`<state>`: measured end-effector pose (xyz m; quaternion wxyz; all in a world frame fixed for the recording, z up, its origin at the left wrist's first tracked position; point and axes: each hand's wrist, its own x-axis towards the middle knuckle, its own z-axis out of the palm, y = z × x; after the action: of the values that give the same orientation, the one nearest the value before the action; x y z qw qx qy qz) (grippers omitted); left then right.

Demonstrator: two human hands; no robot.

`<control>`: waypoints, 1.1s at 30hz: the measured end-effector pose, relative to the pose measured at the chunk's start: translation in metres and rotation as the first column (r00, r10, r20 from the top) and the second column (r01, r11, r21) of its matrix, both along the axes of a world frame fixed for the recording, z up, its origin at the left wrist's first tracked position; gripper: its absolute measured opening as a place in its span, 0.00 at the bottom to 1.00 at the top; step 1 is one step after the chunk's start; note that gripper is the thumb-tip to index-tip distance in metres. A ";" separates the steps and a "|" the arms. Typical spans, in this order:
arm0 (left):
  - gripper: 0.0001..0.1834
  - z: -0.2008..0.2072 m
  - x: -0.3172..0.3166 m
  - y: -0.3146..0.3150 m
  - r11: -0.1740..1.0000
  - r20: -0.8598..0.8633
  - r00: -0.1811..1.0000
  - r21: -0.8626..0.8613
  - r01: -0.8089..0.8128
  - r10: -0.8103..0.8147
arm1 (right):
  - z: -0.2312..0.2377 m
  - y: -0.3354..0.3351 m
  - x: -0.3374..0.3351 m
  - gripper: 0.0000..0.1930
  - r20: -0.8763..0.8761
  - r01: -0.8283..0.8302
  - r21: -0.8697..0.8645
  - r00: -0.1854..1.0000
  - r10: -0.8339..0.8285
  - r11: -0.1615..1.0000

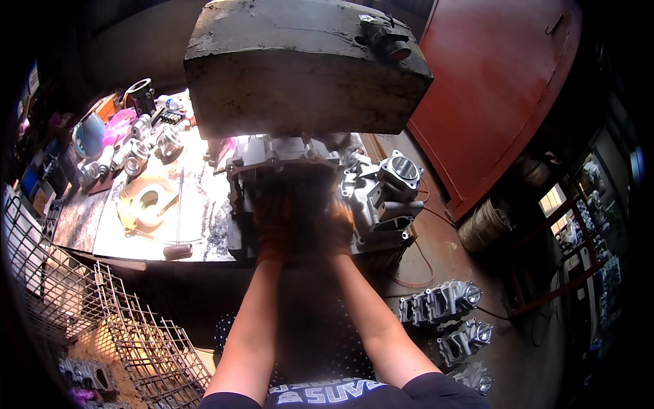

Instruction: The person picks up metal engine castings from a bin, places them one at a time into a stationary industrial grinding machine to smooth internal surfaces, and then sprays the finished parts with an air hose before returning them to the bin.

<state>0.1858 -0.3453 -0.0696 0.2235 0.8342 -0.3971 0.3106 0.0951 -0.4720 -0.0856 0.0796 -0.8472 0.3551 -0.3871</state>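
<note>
Both my hands wear orange gloves and press against the near side of a grey metal engine casing standing on the workbench. My left hand lies flat on the casing's front. My right hand grips it beside a second aluminium engine part with a round bore. A large worn grey tank with a filler cap rests on top of the casing. My fingers are partly hidden in shadow.
Cylinder parts, a tape roll and a blue jug crowd the bench's left. Wire mesh racks stand at lower left. Several engine castings lie on the floor to the right, near a red metal door.
</note>
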 end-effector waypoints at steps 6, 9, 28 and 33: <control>0.29 -0.008 0.005 0.001 0.999 0.077 0.997 0.017 -0.030 0.028 | 0.005 -0.001 0.000 0.21 0.060 -0.044 -0.070 0.997 0.048 0.997; 0.27 -0.008 0.010 0.004 1.000 0.069 0.998 -0.009 0.006 -0.006 | 0.009 0.004 0.003 0.21 0.045 -0.045 0.000 0.998 0.044 0.999; 0.13 0.091 0.065 0.062 0.554 -0.440 0.397 -0.796 0.242 -0.806 | 0.032 0.014 -0.049 0.17 0.008 -0.235 0.025 0.972 0.235 0.972; 0.19 0.088 -0.030 0.117 0.546 -0.518 0.207 -0.831 0.107 -0.830 | 0.028 -0.007 -0.123 0.13 0.525 -0.592 0.388 0.772 0.359 0.707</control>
<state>0.1562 -0.2278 0.0182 0.7546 0.5400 -0.3328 -0.1678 -0.0278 -0.4789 -0.0579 0.4832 -0.7525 0.1864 -0.4069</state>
